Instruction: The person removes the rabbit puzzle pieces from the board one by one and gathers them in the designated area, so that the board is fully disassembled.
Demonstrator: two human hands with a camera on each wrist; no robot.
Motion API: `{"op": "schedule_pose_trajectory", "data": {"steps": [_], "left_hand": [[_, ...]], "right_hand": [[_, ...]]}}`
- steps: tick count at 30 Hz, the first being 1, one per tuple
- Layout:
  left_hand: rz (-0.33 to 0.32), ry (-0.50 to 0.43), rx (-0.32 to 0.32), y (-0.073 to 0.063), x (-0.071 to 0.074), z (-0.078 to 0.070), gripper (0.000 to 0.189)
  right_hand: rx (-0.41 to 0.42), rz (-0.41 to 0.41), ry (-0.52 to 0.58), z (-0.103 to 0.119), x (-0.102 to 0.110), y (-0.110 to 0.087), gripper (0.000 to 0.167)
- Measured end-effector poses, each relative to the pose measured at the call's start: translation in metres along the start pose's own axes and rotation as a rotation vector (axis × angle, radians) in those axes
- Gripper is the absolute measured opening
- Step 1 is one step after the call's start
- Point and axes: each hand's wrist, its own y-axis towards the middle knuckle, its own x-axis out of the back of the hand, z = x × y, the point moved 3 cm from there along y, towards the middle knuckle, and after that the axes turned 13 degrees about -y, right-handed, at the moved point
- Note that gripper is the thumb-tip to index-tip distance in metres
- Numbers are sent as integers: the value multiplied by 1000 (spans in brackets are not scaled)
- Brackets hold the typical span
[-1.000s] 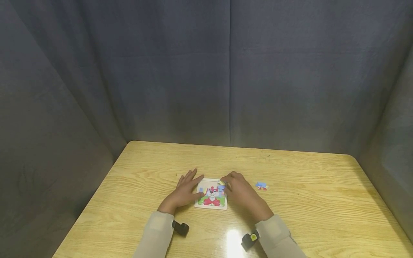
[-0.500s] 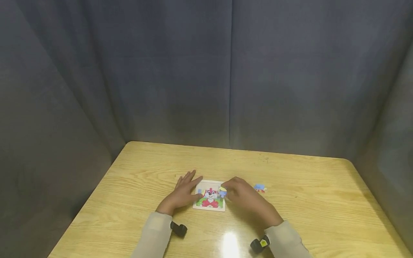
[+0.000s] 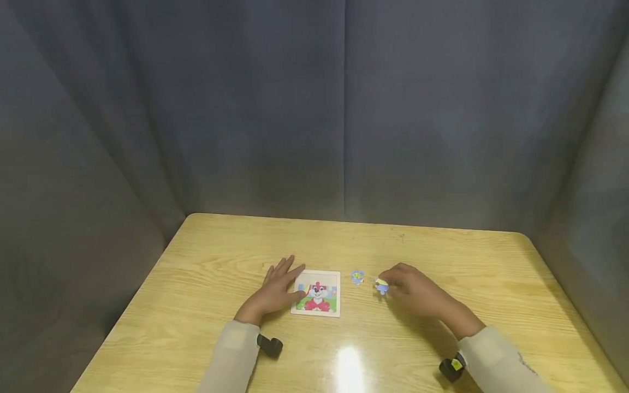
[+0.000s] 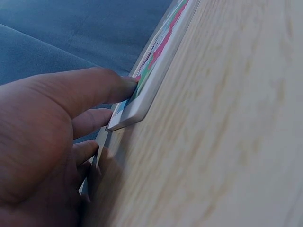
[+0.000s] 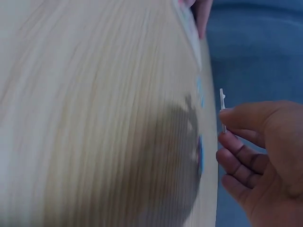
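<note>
My left hand [image 3: 275,292] lies at the left side of a white-framed puzzle tray [image 3: 315,314] with a red-and-white cartoon animal in it. Its thumb [image 4: 111,85] presses on the tray's edge area, and the other fingers stretch out past the far left corner. To the tray's right, my right hand [image 3: 415,292] pinches a blue-and-yellow puzzle piece [image 3: 380,286] between thumb and fingers. In the right wrist view this piece [image 5: 222,109] appears edge-on, raised off the table. Another blue-and-yellow puzzle piece [image 3: 357,277] lies between tray and right hand. A blue piece [image 5: 201,153] lies below the right hand.
The wooden table [image 3: 236,240] has rounded far corners. Dark curtains [image 3: 265,109] hang behind it and at both sides. Each wrist wears a black camera [image 3: 270,346] on its strap.
My right hand has moved right, away from the tray, carrying the pinched puzzle piece. The loose piece beside the tray has come into view, while the one farther right is now covered. My left hand stays put.
</note>
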Motion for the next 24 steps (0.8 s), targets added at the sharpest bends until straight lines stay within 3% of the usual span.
{"op": "schedule_pose_trajectory", "data": {"steps": [9, 24], "left_hand": [[7, 5, -4, 1, 0, -6, 68], [-2, 7, -14, 5, -4, -2, 68]], "right_hand": [[-62, 27, -102, -40, 19, -32, 35], [-93, 23, -208, -71, 30, -49, 33]]}}
